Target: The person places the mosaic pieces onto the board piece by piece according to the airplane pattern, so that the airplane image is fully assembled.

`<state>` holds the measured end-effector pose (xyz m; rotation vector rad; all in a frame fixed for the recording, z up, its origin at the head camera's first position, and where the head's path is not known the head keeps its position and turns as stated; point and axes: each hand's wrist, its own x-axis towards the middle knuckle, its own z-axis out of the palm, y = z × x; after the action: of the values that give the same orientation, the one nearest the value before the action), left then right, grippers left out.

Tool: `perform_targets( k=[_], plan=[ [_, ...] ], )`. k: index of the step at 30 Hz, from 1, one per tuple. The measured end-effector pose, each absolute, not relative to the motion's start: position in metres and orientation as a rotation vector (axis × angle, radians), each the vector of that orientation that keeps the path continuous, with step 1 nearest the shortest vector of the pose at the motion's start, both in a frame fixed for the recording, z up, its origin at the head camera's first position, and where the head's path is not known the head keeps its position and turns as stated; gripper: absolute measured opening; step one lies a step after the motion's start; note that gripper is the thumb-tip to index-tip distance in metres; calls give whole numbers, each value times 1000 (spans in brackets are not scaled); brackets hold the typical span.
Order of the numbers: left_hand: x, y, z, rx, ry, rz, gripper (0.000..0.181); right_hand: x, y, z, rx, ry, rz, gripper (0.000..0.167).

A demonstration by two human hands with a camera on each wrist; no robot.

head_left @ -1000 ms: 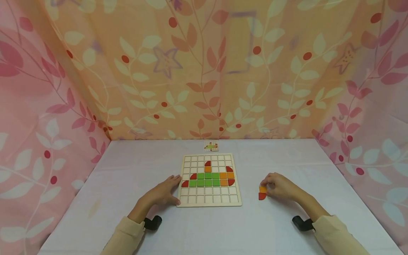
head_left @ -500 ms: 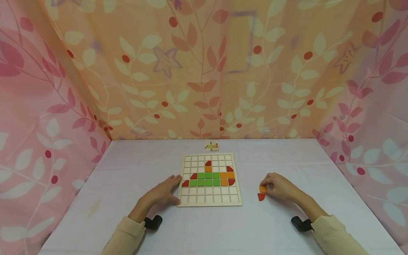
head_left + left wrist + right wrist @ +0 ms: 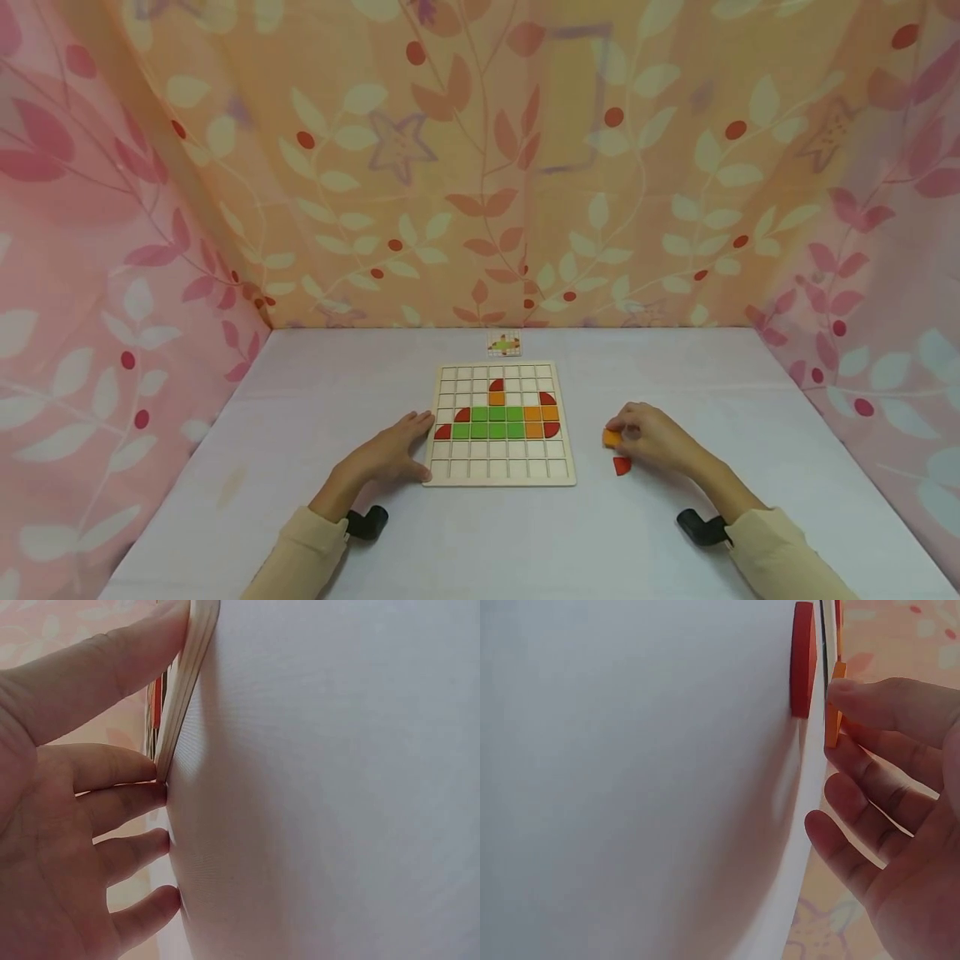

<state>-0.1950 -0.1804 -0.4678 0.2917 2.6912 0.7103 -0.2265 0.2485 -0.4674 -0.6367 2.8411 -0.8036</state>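
A wooden grid board (image 3: 502, 472) lies flat on the table, bearing green and orange squares and red quarter-round tiles. At its left side, my left hand (image 3: 384, 454) rests with fingers spread and mostly straight; the left wrist view has the thumb (image 3: 112, 671) and index finger touching the board's edge (image 3: 187, 682). Right of the board, my right hand (image 3: 656, 440) pinches an orange square tile (image 3: 611, 438) between thumb and fingers. In the right wrist view the orange tile (image 3: 835, 712) stands on edge to the camera. Just nearer lies a loose red quarter-round tile (image 3: 622, 466).
Behind the board lies a small pattern card (image 3: 504, 343) printed with a coloured figure on a grid. The white table (image 3: 517, 550) is enclosed by floral cloth at the back (image 3: 450, 167) and both sides.
My right hand has drawn the orange tile slightly left and away from the red tile, which turned a little and now lies apart. The left hand stays at the board; the head view shifted slightly.
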Motion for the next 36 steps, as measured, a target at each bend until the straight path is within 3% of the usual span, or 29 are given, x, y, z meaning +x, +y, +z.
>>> perform_targets(
  k=[13,36],
  plan=[
    [-198,-177,-470,275,2692,710,95,-229,221,-462,-630,2814,-885,22],
    [-194,-178,-465,269,2682,722,93,-236,150,-457,-944,2745,-874,25]
  ],
)
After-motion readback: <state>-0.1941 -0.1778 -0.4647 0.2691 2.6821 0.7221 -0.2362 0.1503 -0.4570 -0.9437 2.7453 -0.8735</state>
